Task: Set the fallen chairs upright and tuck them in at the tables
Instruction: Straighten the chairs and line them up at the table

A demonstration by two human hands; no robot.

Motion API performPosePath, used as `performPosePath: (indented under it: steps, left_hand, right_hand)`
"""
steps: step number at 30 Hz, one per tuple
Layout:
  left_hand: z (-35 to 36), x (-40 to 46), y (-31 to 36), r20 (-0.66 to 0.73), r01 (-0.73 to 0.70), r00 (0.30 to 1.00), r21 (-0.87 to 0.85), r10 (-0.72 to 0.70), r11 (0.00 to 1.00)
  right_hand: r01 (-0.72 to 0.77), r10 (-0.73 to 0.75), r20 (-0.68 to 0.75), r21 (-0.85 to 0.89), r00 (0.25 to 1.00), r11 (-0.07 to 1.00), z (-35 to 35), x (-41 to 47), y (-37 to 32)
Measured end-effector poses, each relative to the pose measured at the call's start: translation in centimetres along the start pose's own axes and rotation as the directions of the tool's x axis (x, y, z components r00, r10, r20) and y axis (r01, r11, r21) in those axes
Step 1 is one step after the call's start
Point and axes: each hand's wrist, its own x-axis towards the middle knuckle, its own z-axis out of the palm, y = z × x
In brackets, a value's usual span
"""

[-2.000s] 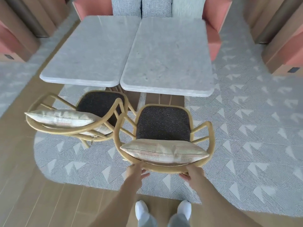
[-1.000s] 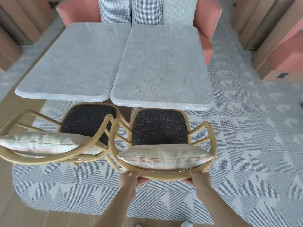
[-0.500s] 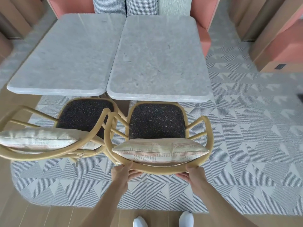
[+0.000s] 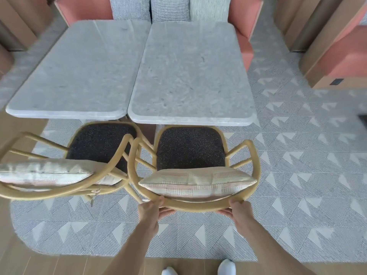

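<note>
Chairs: right chair upright at 6 o'clock of right bench, seat front at its edge; likely light, stiff bentwood. Back rail gripped by left hand and right hand. Cushion soft, loose.

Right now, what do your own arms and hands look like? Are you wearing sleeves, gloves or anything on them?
Both arms are bare as far up as the view shows: no sleeves or gloves. The left hand and right hand carry no ring, watch or bracelet that I can see. Below them, the toes of two white shoes show at the bottom edge.
</note>
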Motion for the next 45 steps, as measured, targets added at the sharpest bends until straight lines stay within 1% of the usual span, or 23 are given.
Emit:
performPosePath:
  steps: [3,8,12,15,18,21,24,25,26,27,28,29,30,31,33,34,35,37,39,41,42,44,45]
  left_hand:
    - [-0.8,0.1,-0.3,-0.018,-0.014,1.000,-0.001,0.014,1.000]
    - [0.0,-0.4,-0.5,-0.016,-0.022,1.000,0.030,0.023,0.999]
    - [-0.3,-0.5,0.3,-0.104,-0.019,0.994,0.114,0.031,0.993]
    - [-1.2,-0.8,1.2,-0.178,-0.048,0.981,0.163,0.077,0.985]
    - [-2.1,-1.6,2.3,-0.163,-0.073,0.982,0.152,0.098,0.986]
    - [-2.1,-1.6,2.9,-0.145,-0.038,0.988,0.116,0.055,0.992]
    - [-1.6,-0.8,2.6,-0.186,0.010,0.982,0.135,0.015,0.991]
    - [-1.4,-0.6,2.4,-0.228,0.005,0.973,0.177,0.035,0.984]
    - [-1.2,-0.7,2.2,-0.296,-0.027,0.949,0.257,0.106,0.966]
    - [-0.8,-0.8,2.1,-0.356,-0.086,0.906,0.371,0.227,0.925]
    - [-0.4,-1.1,2.2,-0.369,-0.151,0.859,0.478,0.354,0.865]
    - [-0.1,-1.5,2.4,-0.334,-0.220,0.823,0.559,0.460,0.800]
    - [0.2,-1.9,2.7,-0.279,-0.288,0.803,0.592,0.527,0.753]
    - [0.5,-2.5,3.2,-0.231,-0.342,0.798,0.588,0.557,0.733]
    - [1.0,-3.9,4.6,-0.176,-0.399,0.797,0.565,0.578,0.722]
    - [1.2,-4.4,5.2,-0.144,-0.425,0.784,0.584,0.603,0.692]
    - [1.6,-5.1,6.0,-0.105,-0.459,0.767,0.599,0.633,0.656]
    - [2.7,-7.1,7.9,-0.048,-0.522,0.743,0.584,0.668,0.622]
    - [4.0,-9.5,10.1,0.002,-0.583,0.713,0.557,0.701,0.591]
    - [5.5,-12.2,11.9,0.056,-0.633,0.710,0.488,0.702,0.601]
    - [6.2,-13.6,12.6,0.090,-0.660,0.708,0.440,0.701,0.610]
    - [7.6,-16.2,13.4,0.177,-0.707,0.691,0.367,0.701,0.604]
    - [8.2,-17.4,13.5,0.223,-0.728,0.677,0.341,0.701,0.594]
  right_hand:
    - [0.003,-0.003,0.004,0.019,1.000,1.000,0.3,-0.6,1.0]
    - [-0.005,0.007,-0.044,0.045,0.999,0.999,0.1,-1.0,0.3]
    - [-0.025,0.029,-0.059,0.083,0.998,0.996,0.0,-2.1,0.4]
    - [-0.014,0.019,-0.095,0.054,0.995,0.998,-0.6,-2.6,0.0]
    - [-0.023,0.027,-0.117,0.032,0.993,0.999,-1.1,-3.0,-0.8]
    - [-0.046,0.049,-0.111,0.025,0.993,0.999,-1.1,-2.7,-1.3]
    - [-0.068,0.069,-0.117,0.014,0.991,0.998,-0.1,-1.9,-1.4]
    - [-0.074,0.070,-0.160,-0.018,0.985,0.997,0.4,-1.7,-1.4]
    - [-0.063,0.035,-0.259,-0.101,0.965,0.993,0.8,-1.4,-1.3]
    - [-0.035,-0.051,-0.367,-0.223,0.929,0.974,1.1,-1.4,-1.4]
    - [0.022,-0.173,-0.432,-0.331,0.885,0.943,1.4,-1.7,-1.7]
    - [0.109,-0.291,-0.446,-0.390,0.847,0.914,1.7,-2.1,-1.9]
    - [0.204,-0.387,-0.420,-0.418,0.821,0.885,1.9,-2.6,-2.2]
    - [0.284,-0.454,-0.370,-0.429,0.810,0.857,2.1,-3.3,-2.7]
    - [0.387,-0.510,-0.316,-0.378,0.800,0.841,2.5,-5.3,-4.4]
    - [0.425,-0.540,-0.306,-0.369,0.784,0.826,2.7,-6.2,-5.2]
    - [0.471,-0.586,-0.291,-0.380,0.756,0.796,2.8,-7.3,-6.3]
    - [0.554,-0.669,-0.245,-0.403,0.702,0.729,3.1,-9.8,-8.4]
    - [0.599,-0.698,-0.190,-0.389,0.691,0.699,3.3,-12.1,-10.5]
    - [0.632,-0.699,-0.118,-0.342,0.706,0.696,3.3,-14.4,-12.0]
    - [0.664,-0.714,-0.080,-0.308,0.696,0.682,3.2,-15.4,-12.7]
    - [0.731,-0.754,-0.052,-0.212,0.655,0.649,2.8,-17.6,-13.7]
    - [0.745,-0.754,-0.063,-0.121,0.654,0.656,2.4,-18.6,-14.2]
